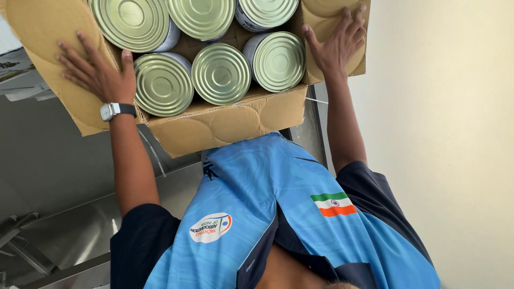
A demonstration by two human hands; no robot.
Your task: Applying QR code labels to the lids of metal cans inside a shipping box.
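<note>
An open cardboard box (230,126) sits in front of my chest and holds several large silver tin cans (220,73) standing upright in two rows, lids up. My left hand (93,69), with a wristwatch (110,111) on it, presses the left flap (32,32) outward. Its fingers are spread on the flap and its thumb rests at the box's edge beside a can. My right hand (337,43) lies spread on the right flap (321,8) and holds it back, thumb along the box's rim. Neither hand touches a can lid.
A steel counter surface (69,225) runs under and to the left of the box. A plain cream wall (444,134) fills the right side. My blue shirt (257,214) takes up the lower middle of the view.
</note>
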